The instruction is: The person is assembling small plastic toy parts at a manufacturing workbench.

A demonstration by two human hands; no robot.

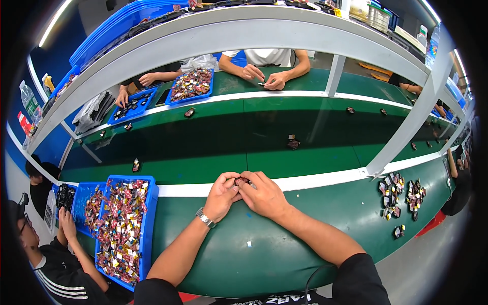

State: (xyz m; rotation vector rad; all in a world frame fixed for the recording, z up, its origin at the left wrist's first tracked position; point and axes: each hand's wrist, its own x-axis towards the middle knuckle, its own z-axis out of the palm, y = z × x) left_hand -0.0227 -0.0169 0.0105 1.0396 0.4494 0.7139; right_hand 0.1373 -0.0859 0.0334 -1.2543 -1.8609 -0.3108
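Note:
My left hand, with a metal watch on its wrist, and my right hand meet at the near edge of the conveyor belt. Between their fingertips they pinch a small dark-red wired part, mostly covered by the fingers. Left of my left forearm stands a blue tray heaped with similar red-wired parts bearing white and yellow tags. On the green tabletop beyond my right forearm lie clusters of wired parts, a second cluster and a smaller one.
A green conveyor belt with scattered wired parts runs past the table. Over it arches a grey metal shelf frame. Across sits a person whose hands work, near another blue tray. At left a co-worker's hands handle black parts.

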